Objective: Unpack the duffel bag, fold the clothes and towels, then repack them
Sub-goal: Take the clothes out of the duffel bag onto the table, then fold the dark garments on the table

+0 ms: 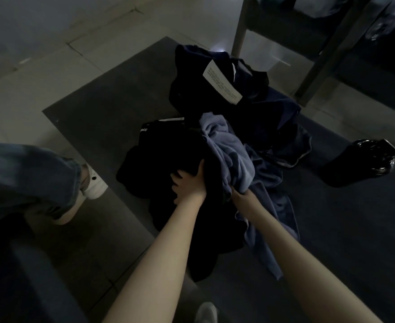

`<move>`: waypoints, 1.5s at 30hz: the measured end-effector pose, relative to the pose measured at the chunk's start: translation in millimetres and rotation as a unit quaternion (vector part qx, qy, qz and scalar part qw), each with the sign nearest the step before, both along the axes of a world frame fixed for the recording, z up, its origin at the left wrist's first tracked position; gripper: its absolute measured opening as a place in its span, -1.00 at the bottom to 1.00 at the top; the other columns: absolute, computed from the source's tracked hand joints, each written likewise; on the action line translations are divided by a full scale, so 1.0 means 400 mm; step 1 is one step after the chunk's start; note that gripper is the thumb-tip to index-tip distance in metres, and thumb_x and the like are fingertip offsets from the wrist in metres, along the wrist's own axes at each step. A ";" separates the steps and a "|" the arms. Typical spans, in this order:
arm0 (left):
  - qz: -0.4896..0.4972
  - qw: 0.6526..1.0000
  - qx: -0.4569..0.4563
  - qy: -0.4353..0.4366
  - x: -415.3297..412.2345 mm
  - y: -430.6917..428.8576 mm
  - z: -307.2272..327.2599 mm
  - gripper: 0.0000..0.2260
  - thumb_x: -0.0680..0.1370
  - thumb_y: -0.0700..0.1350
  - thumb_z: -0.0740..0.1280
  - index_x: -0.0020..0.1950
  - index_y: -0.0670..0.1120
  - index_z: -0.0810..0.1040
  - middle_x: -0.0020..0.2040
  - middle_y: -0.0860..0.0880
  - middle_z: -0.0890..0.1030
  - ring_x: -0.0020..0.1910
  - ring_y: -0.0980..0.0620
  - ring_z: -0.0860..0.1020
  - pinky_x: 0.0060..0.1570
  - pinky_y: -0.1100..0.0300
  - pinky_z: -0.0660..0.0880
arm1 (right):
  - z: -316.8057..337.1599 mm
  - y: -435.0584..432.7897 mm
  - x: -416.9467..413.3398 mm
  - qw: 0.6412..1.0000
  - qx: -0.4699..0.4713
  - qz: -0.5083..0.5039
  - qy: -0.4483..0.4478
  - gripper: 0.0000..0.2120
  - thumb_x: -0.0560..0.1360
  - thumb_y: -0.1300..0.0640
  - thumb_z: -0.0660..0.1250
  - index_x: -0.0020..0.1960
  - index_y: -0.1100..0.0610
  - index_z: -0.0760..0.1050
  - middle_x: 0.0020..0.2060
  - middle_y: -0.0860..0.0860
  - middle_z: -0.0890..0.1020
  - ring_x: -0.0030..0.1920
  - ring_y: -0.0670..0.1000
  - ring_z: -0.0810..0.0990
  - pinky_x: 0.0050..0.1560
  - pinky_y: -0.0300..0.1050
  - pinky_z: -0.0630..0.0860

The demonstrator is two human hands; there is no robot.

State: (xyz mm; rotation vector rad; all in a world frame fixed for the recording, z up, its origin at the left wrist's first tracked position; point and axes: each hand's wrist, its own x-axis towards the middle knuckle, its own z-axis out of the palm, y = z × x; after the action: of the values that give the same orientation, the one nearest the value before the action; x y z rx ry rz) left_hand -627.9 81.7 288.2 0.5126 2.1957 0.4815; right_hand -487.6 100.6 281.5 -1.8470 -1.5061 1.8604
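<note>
Far left: a leg in jeans (28,178) with a white shoe (94,186), parked on the pale floor tiles right at the edge of the mat.
Mat: dark grey mat (91,113) on the floor, and pretty much everything else sits on it.
Black clothes: a rumpled black heap (159,155) near the middle of the mat, unfolded, with a bit of white print showing at its far edge.
Left hand: the left hand (188,183) is on top of the black clothes, fingers spread and dug down into the cloth, thumb pointing up, gripping a handful.
Towel: a light blue towel (229,155), crumpled, lying against the right side of the black clothes, one end trailing back toward the person.
Right hand: the right hand (236,191) is shoved in under the towel. Only the wrist end shows, so I can't tell what the fingers are doing.
Bag: behind the heap there's a slumped dark navy thing with a white label (222,85). It's dim, but it looks like the duffel bag (191,85), lying open on the mat's far side and touching the clothes.
Far right: a shiny black plastic bag (359,162) on the mat, well apart from the heap.
Top right: metal furniture legs (239,26) standing on the tiles.
</note>
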 end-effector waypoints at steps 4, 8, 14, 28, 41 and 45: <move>0.106 0.986 0.118 -0.058 -0.002 -0.048 0.012 -0.27 0.56 0.25 0.14 0.56 -0.14 0.00 0.55 -0.14 0.09 0.51 -0.14 0.13 0.45 -0.08 0.10 | 0.017 -0.036 0.042 0.995 0.055 -0.041 0.068 -0.89 0.56 0.07 0.27 -0.12 0.07 0.47 -0.35 0.02 0.53 -0.32 -0.02 0.48 -0.45 -0.26 0.41; 0.093 0.972 0.202 -0.070 0.022 -0.138 0.014 -0.30 0.46 0.29 0.19 0.52 -0.01 0.22 0.47 -0.07 0.32 0.43 -0.11 0.31 0.41 -0.10 0.23 | 0.024 -0.112 0.095 0.977 0.178 -0.047 0.108 -0.91 0.55 0.06 0.30 0.04 0.02 0.50 -0.11 0.00 0.63 -0.09 -0.02 0.62 -0.14 -0.21 0.57; 0.084 0.971 0.210 -0.072 0.049 -0.179 -0.013 -0.37 0.53 0.20 0.19 0.53 -0.04 0.19 0.49 -0.08 0.30 0.44 -0.12 0.29 0.42 -0.08 0.22 | 0.031 -0.196 0.125 0.963 0.266 -0.010 0.040 -0.36 0.44 -0.27 0.30 0.44 -0.05 0.28 0.36 -0.12 0.41 0.36 -0.14 0.36 0.32 -0.11 0.37; 0.041 0.958 0.284 -0.022 0.000 -0.260 -0.023 -0.61 0.56 -0.02 0.30 0.37 -0.09 0.43 0.23 -0.07 0.54 0.23 -0.08 0.49 0.12 0.15 0.39 | -0.012 -0.285 0.068 0.918 0.396 -0.023 0.019 -0.55 0.50 -0.01 0.35 0.35 0.11 0.43 0.32 -0.09 0.41 0.27 -0.13 0.40 0.25 -0.22 0.40; 0.034 0.912 0.377 -0.158 0.003 -0.381 -0.042 -0.69 0.59 -0.09 0.28 0.32 -0.13 0.45 -0.03 0.00 0.55 -0.16 0.11 0.53 -0.22 0.23 0.44 | -0.120 -0.501 0.118 0.879 0.465 -0.080 0.072 -0.60 0.52 0.14 0.34 0.34 0.12 0.43 0.21 0.02 0.52 0.12 -0.06 0.51 0.07 -0.22 0.43; -0.018 0.922 0.363 -0.135 -0.003 -0.420 0.005 -0.68 0.59 -0.08 0.28 0.33 -0.13 0.45 -0.07 0.01 0.54 -0.10 0.08 0.53 -0.11 0.20 0.46 | -0.101 -0.537 0.118 0.874 0.485 0.003 -0.002 -0.49 0.50 0.14 0.37 0.41 0.08 0.34 0.32 0.00 0.44 0.08 -0.09 0.52 0.07 -0.20 0.47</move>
State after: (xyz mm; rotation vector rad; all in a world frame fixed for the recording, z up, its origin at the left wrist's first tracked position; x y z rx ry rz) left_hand -629.2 -86.2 290.2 0.8136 1.6891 1.2835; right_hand -440.3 -114.3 241.2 -1.3083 -1.9089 0.7664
